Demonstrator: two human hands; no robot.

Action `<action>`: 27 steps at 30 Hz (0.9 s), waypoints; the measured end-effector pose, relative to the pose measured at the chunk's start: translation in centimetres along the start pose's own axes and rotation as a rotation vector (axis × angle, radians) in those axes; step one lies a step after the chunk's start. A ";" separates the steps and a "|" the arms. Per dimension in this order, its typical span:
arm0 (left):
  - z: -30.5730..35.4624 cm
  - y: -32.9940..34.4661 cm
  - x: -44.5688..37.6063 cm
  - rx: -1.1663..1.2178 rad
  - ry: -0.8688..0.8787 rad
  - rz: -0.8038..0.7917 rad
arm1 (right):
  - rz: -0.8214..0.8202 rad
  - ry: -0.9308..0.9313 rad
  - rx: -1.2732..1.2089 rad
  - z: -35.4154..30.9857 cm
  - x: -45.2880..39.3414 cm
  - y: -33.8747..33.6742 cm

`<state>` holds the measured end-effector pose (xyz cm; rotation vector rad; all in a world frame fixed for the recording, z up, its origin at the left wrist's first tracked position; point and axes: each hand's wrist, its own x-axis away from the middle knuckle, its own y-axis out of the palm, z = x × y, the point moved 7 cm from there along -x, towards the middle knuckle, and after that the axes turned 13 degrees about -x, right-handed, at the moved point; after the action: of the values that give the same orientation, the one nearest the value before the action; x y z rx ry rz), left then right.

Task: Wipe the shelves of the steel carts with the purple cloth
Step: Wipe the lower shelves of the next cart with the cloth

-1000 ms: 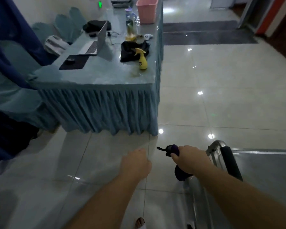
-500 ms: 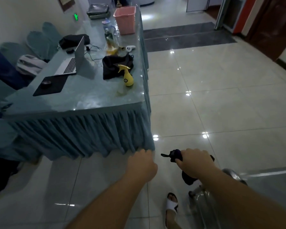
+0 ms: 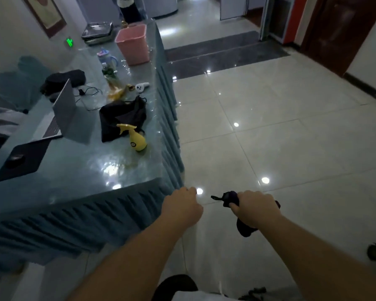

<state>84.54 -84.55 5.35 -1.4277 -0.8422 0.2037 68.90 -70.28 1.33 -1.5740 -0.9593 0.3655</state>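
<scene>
Dim tiled hall, glossy floor, draped table at left. No steel cart in view.

Cloth — dark purple, bunched in the right hand, held above the floor just off the table's near corner. One end pokes out past the fingers; a lump hangs below the palm. Judged soft, light and limp: it should fold to any shelf, not slip, not break. Best taken as a wad under a flat palm for wiping, loose ends tucked in.

Right hand clenched round the cloth. Left hand curled into a fist, nothing in it — hangs beside the table corner.

On the table: yellow sprayer, black bag, laptop, pink bin.
</scene>
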 end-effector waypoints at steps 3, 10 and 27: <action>2.1 -1.5 -5.0 -0.044 0.083 -0.007 | -0.006 0.086 -0.003 3.5 -2.6 -0.5; 10.0 -6.2 -20.4 -0.171 0.371 0.003 | 0.022 0.354 -0.027 12.7 -10.5 -2.9; 39.7 -10.2 -34.7 -0.533 1.003 -0.040 | 0.093 1.112 -0.633 34.1 -6.4 -2.5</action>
<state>32.10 -75.94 -2.03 -1.7244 -0.0731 -0.7738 40.20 -52.31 -6.82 -1.9897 -0.1005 -0.7827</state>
